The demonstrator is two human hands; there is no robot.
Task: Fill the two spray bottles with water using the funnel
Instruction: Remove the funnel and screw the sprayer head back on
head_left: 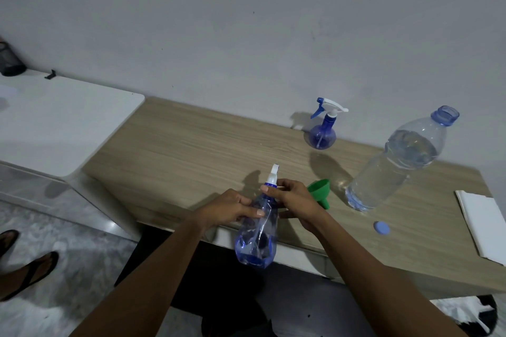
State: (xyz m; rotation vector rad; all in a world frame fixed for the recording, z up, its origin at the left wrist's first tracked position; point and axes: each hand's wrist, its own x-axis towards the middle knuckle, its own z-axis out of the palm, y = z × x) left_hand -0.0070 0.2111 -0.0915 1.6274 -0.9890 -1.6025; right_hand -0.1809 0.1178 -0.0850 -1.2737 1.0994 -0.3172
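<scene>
I hold a clear blue spray bottle (256,238) in front of the wooden table's near edge. My left hand (231,208) grips its upper body. My right hand (290,195) pinches its blue collar under the white spray head (273,175). A green funnel (319,191) lies on its side just right of my right hand. A second, round blue spray bottle (321,134) with a white and blue trigger head stands at the back by the wall. A large open water bottle (394,164), mostly full, stands at the right.
The wooden table (191,150) runs along a grey wall. A blue bottle cap (381,227) lies near the front edge. A white folded cloth or paper (484,227) sits at the far right. A white cabinet (54,117) stands to the left. Another person's sandalled feet (24,268) are at lower left.
</scene>
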